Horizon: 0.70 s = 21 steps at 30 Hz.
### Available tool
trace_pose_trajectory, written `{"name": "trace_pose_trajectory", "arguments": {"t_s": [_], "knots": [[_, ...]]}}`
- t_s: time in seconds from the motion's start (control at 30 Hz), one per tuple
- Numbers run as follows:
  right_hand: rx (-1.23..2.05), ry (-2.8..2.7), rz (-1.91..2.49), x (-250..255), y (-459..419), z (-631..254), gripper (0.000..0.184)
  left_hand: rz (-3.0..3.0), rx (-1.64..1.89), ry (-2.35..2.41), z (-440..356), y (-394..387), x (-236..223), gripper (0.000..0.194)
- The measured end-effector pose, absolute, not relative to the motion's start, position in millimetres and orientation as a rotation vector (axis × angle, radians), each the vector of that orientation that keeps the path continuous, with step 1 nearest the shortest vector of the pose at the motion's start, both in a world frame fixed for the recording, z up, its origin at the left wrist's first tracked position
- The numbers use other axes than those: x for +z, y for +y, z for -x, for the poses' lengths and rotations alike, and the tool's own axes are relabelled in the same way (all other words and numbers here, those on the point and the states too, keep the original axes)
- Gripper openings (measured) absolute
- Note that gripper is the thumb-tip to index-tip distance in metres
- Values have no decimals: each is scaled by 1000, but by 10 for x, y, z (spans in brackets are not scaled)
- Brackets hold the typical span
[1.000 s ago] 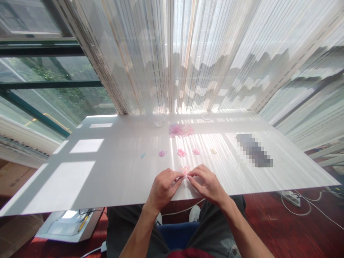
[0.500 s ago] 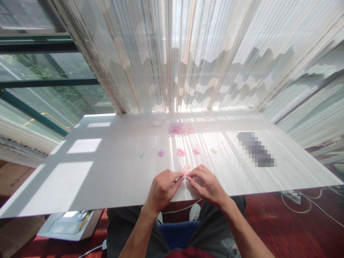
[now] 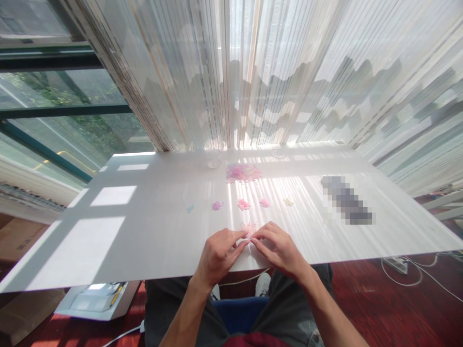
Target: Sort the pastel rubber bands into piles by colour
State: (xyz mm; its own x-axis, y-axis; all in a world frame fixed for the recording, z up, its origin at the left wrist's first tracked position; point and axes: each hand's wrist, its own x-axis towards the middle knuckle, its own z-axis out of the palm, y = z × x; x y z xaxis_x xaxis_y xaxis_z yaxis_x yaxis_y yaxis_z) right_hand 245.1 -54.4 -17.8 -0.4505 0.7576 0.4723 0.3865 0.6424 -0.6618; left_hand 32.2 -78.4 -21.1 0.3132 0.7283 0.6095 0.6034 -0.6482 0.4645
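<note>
Near the front edge of the white table [image 3: 152, 241], my left hand [image 3: 222, 248] is closed in a pinch of thumb and fingers. My right hand [image 3: 277, 243] pinches the same way, its fingertips almost meeting those of the left. Something tiny and pale seems to sit between the fingertips, too small to name. Just beyond them lies a small pile of pinkish pieces [image 3: 249, 227], partly covered by my fingers. Farther out, small heaps form a row: blue [image 3: 190, 208], purple [image 3: 217, 206], reddish pink [image 3: 243, 205], pink [image 3: 265, 203] and pale yellow [image 3: 288, 202].
A larger heap of mixed pink and pastel pieces [image 3: 243, 172] lies toward the back. Behind it stand a clear container [image 3: 213, 159] and a round clear lid-like disc [image 3: 278, 153]. A blurred-out dark object [image 3: 347, 200] rests at the right. Sheer curtains [image 3: 253, 72] hang behind the table.
Both hands stay in almost the same place, still pinching fingertip to fingertip. The heaps have not moved; only the camera view has shifted slightly.
</note>
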Motion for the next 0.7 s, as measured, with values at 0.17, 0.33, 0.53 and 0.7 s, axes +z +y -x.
{"name": "trace_pose_trajectory", "arguments": {"t_s": [0.17, 0.33, 0.53, 0.7], "knots": [[603, -2072, 878, -170, -543, -2450, 13, -2394, 1261, 1205, -319, -790, -202, 9], [606, -2078, 889, -166, -551, -2455, 13, -2382, 1245, 1235, -322, -789, -210, 8], [597, -2074, 878, -165, -556, -2459, 12, -2409, 1238, 1246, -332, -781, -211, 7], [585, -2073, 869, -156, -561, -2456, 13, -2440, 1238, 1265, -343, -776, -204, 9]]}}
